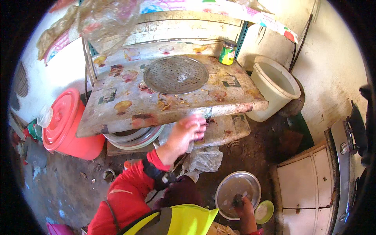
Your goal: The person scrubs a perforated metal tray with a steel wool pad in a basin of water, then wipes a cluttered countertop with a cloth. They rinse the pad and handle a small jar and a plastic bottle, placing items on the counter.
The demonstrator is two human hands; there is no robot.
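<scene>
My left hand (185, 133), in a red sleeve, is just in front of the front edge of a shelf top (188, 102) covered in stained, patterned sheeting. Its fingers are loosely bent and blurred, with nothing seen in them. Low on the right, my right hand (246, 210) grips a dark wad (238, 200), perhaps a scrubber or cloth, over a round metal basin (218, 192) of murky water. A perforated round metal plate (176, 75) lies flat on the shelf top.
A jar (228, 53) stands at the shelf's back right corner. To the right are a whitish bucket (261, 97) and a pale cabinet (307, 179). A lidded red bucket (79, 135) stands left. Below are stacked lids (135, 141), a plastic bag (205, 158) and a green bowl (268, 216).
</scene>
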